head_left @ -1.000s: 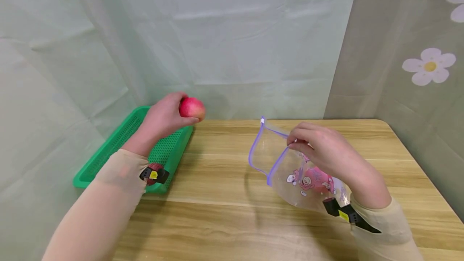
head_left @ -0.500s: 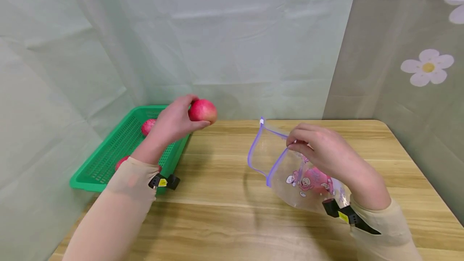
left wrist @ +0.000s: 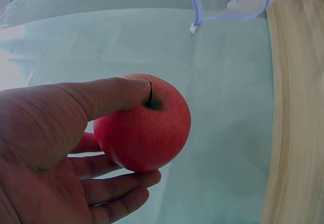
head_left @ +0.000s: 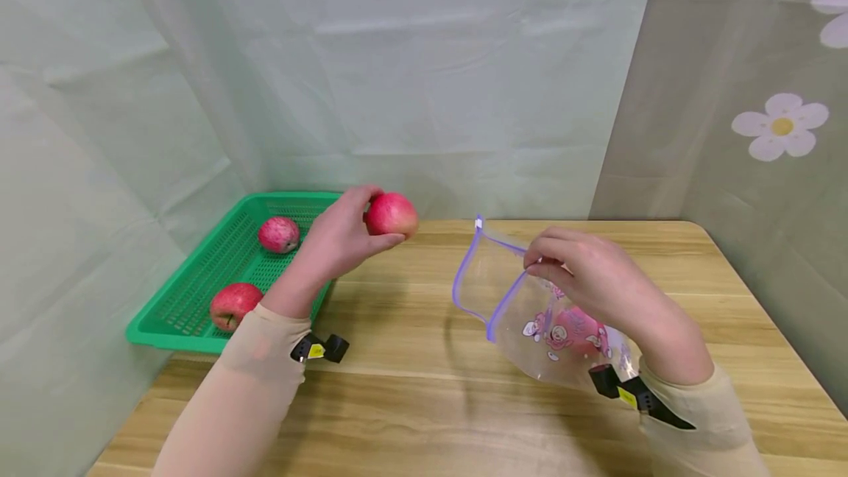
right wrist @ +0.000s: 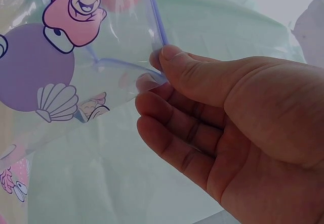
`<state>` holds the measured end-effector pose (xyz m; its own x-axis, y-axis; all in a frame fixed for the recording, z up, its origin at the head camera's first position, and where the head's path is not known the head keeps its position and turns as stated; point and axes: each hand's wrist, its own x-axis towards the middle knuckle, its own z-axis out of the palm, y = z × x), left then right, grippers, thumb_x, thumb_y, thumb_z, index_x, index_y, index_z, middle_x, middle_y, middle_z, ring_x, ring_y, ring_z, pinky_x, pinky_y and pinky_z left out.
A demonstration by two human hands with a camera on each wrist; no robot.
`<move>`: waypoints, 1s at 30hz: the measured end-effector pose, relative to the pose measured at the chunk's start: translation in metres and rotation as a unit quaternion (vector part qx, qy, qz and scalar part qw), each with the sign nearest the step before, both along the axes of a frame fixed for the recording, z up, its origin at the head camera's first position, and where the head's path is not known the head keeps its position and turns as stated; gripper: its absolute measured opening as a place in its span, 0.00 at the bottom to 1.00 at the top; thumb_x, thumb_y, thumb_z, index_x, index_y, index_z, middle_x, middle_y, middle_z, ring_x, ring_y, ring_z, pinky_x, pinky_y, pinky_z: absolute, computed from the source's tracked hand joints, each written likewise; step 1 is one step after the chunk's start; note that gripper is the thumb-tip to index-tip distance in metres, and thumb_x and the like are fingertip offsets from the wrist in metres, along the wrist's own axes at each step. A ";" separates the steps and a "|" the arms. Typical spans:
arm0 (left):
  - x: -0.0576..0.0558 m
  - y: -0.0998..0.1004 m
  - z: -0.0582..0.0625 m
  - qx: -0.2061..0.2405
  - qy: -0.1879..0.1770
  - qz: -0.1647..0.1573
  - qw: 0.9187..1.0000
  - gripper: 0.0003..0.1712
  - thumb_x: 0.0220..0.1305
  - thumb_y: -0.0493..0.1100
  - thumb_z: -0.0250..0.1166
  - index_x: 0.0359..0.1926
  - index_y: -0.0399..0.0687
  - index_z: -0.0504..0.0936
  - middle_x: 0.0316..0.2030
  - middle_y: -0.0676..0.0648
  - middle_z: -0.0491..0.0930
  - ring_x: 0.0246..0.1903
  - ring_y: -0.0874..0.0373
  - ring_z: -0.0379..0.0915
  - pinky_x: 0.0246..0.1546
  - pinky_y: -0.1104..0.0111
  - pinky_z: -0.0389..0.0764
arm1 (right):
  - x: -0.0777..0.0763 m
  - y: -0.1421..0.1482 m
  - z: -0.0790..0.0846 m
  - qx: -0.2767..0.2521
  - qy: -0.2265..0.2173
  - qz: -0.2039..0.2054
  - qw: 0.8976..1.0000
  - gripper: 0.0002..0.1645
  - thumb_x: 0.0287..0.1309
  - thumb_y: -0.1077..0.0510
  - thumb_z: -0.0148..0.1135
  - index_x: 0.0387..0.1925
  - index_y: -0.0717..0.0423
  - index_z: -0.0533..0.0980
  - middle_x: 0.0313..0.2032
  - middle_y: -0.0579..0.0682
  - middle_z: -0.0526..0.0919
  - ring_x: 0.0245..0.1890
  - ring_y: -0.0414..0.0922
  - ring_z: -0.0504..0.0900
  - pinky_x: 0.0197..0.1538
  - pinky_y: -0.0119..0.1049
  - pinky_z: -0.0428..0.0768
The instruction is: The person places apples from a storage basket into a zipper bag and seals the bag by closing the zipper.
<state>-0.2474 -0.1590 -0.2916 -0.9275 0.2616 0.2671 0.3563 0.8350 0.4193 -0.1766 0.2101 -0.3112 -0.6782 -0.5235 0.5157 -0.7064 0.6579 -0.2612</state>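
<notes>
My left hand (head_left: pixel 339 238) holds a red apple (head_left: pixel 392 215) in the air, right of the green basket. In the left wrist view the thumb lies beside the stem of the apple (left wrist: pixel 147 128), with the fingers underneath. A clear zip bag (head_left: pixel 530 344) with a purple zip edge and cartoon prints hangs from my right hand (head_left: pixel 583 267). Thumb and fingers pinch the bag's edge near the zip, as the right wrist view of the hand (right wrist: pixel 202 113) shows. The bag's mouth gapes toward the left. A red, round shape shows through its printed side, partly hidden by the right hand.
The green basket (head_left: pixel 179 300) stands at the left on the wooden table (head_left: pixel 397 403). Inside it lie one apple (head_left: pixel 278 234) toward the back and another apple (head_left: pixel 233 305) near the front. A pale curtain (head_left: pixel 424 79) hangs behind the table.
My left hand has moved right with the apple, away from over the basket and nearer the bag. Two apples in the basket have come into view. The right hand and bag hold still.
</notes>
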 end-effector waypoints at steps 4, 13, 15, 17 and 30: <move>0.006 0.009 -0.005 0.015 0.004 -0.011 1.000 0.45 0.63 0.52 0.83 0.72 0.37 0.74 0.63 0.38 0.78 0.56 0.41 0.78 0.52 0.46 0.84 | 0.000 0.000 0.000 -0.001 -0.001 0.002 1.000 0.14 0.62 0.67 0.81 0.39 0.45 0.86 0.39 0.35 0.86 0.34 0.36 0.81 0.39 0.41 0.84; 0.019 0.033 -0.018 0.038 0.008 -0.036 0.999 0.44 0.61 0.54 0.85 0.71 0.40 0.77 0.62 0.39 0.78 0.52 0.43 0.78 0.48 0.50 0.86 | 0.000 0.002 -0.002 -0.001 -0.002 0.007 1.000 0.15 0.61 0.67 0.81 0.39 0.45 0.86 0.39 0.35 0.86 0.34 0.35 0.81 0.39 0.40 0.84; 0.022 0.038 -0.021 0.046 0.006 -0.042 0.998 0.44 0.61 0.53 0.85 0.71 0.40 0.78 0.61 0.39 0.78 0.49 0.44 0.79 0.47 0.52 0.86 | 0.000 0.003 -0.002 -0.001 -0.004 0.006 1.000 0.15 0.61 0.67 0.81 0.39 0.45 0.86 0.39 0.35 0.86 0.34 0.35 0.81 0.39 0.40 0.84; 0.024 0.044 -0.024 0.057 0.003 -0.052 0.997 0.43 0.60 0.53 0.86 0.70 0.40 0.78 0.61 0.39 0.77 0.48 0.45 0.79 0.47 0.53 0.86 | 0.000 0.003 -0.002 0.001 -0.007 0.004 1.000 0.15 0.61 0.67 0.81 0.39 0.45 0.86 0.39 0.35 0.86 0.34 0.36 0.81 0.39 0.41 0.84; 0.037 0.076 -0.038 0.051 -0.013 -0.086 0.995 0.43 0.59 0.52 0.86 0.71 0.42 0.79 0.63 0.42 0.79 0.53 0.47 0.82 0.51 0.52 0.87 | 0.000 0.005 -0.002 0.010 -0.012 -0.001 1.000 0.15 0.60 0.67 0.82 0.39 0.45 0.86 0.39 0.36 0.86 0.34 0.36 0.81 0.39 0.41 0.84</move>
